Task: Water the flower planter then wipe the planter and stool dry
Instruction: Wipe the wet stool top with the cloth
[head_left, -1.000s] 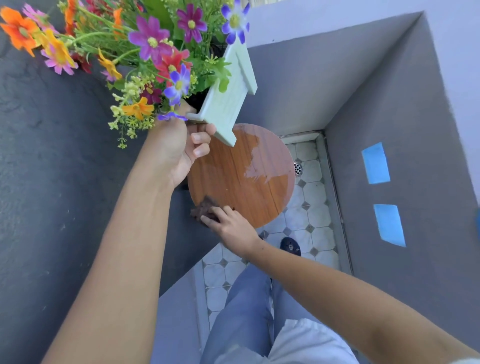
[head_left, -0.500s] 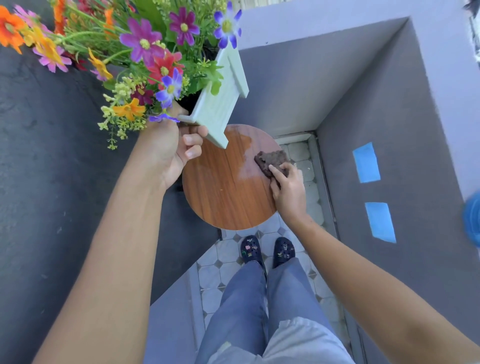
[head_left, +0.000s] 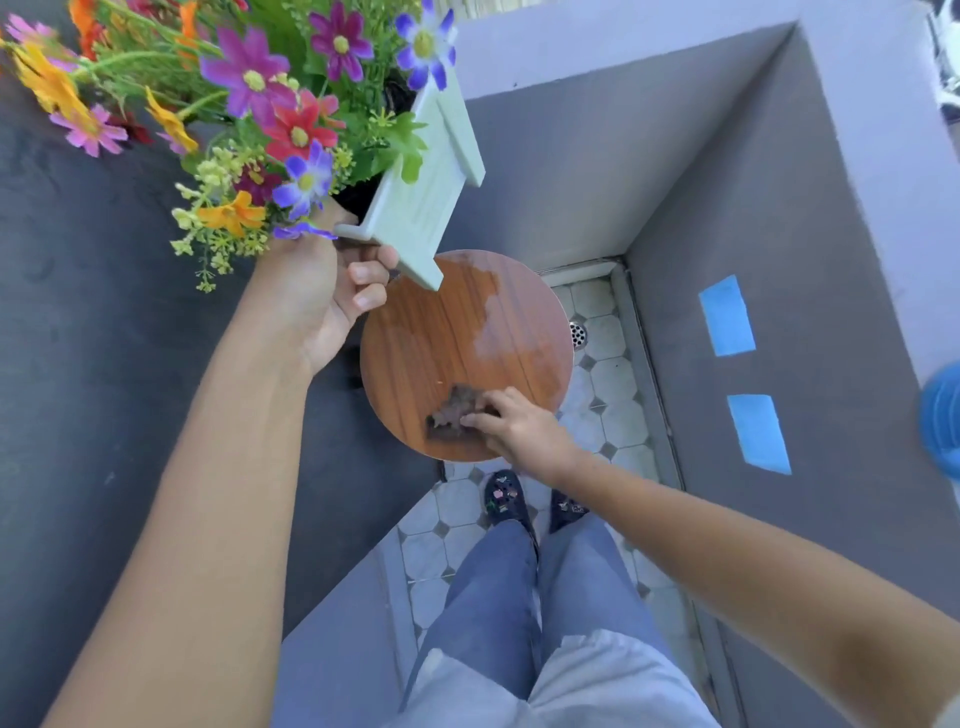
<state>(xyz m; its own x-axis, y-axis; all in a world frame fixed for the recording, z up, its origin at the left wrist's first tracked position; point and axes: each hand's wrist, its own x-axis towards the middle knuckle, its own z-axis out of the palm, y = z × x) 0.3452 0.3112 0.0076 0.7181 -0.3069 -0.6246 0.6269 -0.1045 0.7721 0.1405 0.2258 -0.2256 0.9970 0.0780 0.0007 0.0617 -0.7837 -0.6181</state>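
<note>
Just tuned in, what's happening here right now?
The left hand holds the pale green wooden planter of colourful flowers lifted above the round wooden stool. The right hand presses a dark brown cloth onto the stool's near edge. A wet patch shows on its far right side.
</note>
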